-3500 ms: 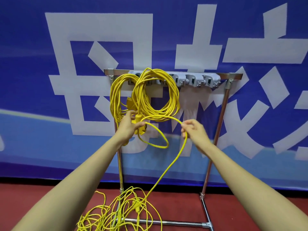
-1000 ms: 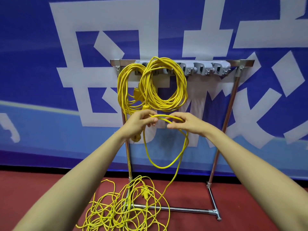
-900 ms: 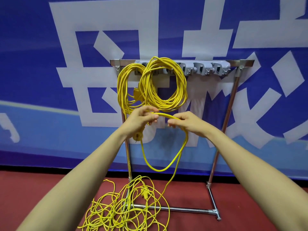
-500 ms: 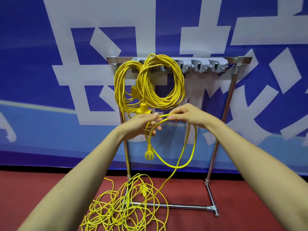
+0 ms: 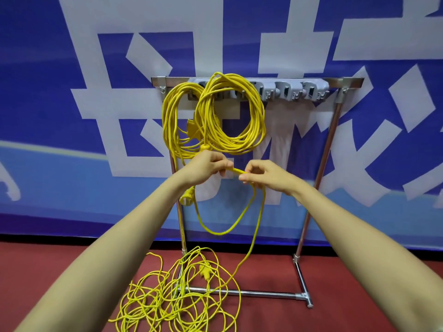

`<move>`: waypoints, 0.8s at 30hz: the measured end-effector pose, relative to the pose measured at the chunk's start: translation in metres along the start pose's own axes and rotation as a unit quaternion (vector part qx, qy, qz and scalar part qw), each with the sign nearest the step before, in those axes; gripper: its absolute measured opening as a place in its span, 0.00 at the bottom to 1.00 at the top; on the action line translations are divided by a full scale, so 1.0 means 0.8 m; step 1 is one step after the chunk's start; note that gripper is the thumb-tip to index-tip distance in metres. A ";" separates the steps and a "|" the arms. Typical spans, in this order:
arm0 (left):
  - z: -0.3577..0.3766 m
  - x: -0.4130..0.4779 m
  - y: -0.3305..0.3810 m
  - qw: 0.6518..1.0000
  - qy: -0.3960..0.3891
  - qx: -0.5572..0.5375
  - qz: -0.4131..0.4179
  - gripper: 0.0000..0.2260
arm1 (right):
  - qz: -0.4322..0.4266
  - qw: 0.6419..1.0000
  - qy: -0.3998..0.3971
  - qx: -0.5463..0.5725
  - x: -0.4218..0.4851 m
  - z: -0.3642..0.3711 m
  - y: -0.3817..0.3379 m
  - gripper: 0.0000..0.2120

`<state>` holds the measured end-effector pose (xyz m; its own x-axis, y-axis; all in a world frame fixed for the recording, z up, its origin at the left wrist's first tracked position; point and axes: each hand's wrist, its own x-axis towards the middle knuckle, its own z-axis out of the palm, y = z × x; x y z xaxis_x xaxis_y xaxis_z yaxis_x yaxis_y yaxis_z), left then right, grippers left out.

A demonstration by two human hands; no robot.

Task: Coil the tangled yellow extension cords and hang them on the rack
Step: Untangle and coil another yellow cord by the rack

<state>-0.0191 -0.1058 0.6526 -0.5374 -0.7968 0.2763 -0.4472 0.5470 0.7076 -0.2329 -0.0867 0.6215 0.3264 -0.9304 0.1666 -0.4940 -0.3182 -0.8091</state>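
Note:
Two coiled yellow cords (image 5: 230, 121) hang from the left hooks of the metal rack (image 5: 333, 149). In front of them my left hand (image 5: 203, 170) grips a yellow cord (image 5: 236, 170) near its end, and the plug (image 5: 187, 197) dangles just below that hand. My right hand (image 5: 263, 176) pinches the same cord a short way to the right. A loop of it (image 5: 225, 232) hangs beneath both hands. From my right hand the cord runs down to a tangled yellow pile (image 5: 177, 300) on the floor.
Grey hooks (image 5: 292, 91) on the right part of the rack's top bar carry nothing. The rack's base bar (image 5: 259, 294) lies on the red floor (image 5: 359, 279), partly under the tangle. A blue and white banner (image 5: 72, 116) stands right behind the rack.
The loop hanging under my hands has grown longer. The plug has shifted left to hang under my left hand. My hands sit a little lower and slightly apart along the cord.

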 end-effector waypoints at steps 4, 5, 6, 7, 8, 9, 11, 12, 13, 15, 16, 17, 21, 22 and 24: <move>0.002 0.011 -0.018 0.990 0.013 0.139 0.015 0.10 | 0.003 0.997 0.077 -0.026 0.002 0.034 0.023 0.12; 0.003 0.012 -0.023 0.990 0.004 0.140 0.008 0.11 | 0.000 0.995 0.088 -0.043 0.005 0.040 0.030 0.10; 0.003 0.012 -0.028 0.991 -0.013 0.135 0.001 0.11 | -0.005 0.993 0.090 -0.072 0.008 0.045 0.038 0.07; 0.002 0.011 -0.031 0.990 -0.038 0.132 -0.005 0.11 | -0.010 0.990 0.090 -0.107 0.012 0.050 0.048 0.07; 0.002 0.010 -0.035 0.989 -0.062 0.135 -0.009 0.11 | -0.008 0.986 0.096 -0.134 0.015 0.056 0.061 0.08; 0.001 0.010 -0.041 0.987 -0.073 0.141 -0.010 0.10 | 0.002 0.983 0.109 -0.151 0.017 0.064 0.073 0.09; -0.001 0.011 -0.056 0.990 -0.031 0.138 -0.010 0.07 | 0.038 0.976 0.154 -0.150 0.014 0.085 0.103 0.12; -0.002 0.013 -0.065 0.993 0.013 0.119 -0.015 0.05 | 0.063 0.974 0.171 -0.135 0.011 0.097 0.118 0.14; -0.003 0.015 -0.073 0.994 0.058 0.089 -0.024 0.04 | 0.092 0.973 0.174 -0.119 0.006 0.109 0.131 0.14; -0.004 0.018 -0.085 0.991 0.130 0.021 -0.038 0.03 | 0.147 0.974 0.153 -0.081 -0.001 0.131 0.163 0.10; -0.005 0.019 -0.088 0.986 0.161 -0.001 -0.042 0.03 | 0.164 0.975 0.134 -0.074 -0.003 0.140 0.181 0.07; -0.007 0.021 -0.091 0.981 0.189 -0.016 -0.044 0.03 | 0.177 0.974 0.111 -0.085 -0.006 0.148 0.196 0.06; -0.008 0.016 -0.103 0.973 0.208 -0.078 -0.063 0.06 | 0.268 0.961 0.060 -0.044 -0.017 0.182 0.268 0.10; -0.004 0.012 -0.113 0.974 0.195 -0.086 -0.079 0.06 | 0.300 0.951 0.071 -0.026 -0.018 0.186 0.283 0.11; 0.010 0.002 -0.139 0.972 0.176 -0.099 -0.122 0.05 | 0.354 0.926 0.125 0.047 -0.016 0.184 0.297 0.13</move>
<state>0.0242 -0.1657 0.5691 -0.1400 -0.9542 0.2645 -0.3649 0.2981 0.8820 -0.2362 -0.1241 0.3442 -0.2559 -0.9164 -0.3079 -0.4371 0.3938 -0.8086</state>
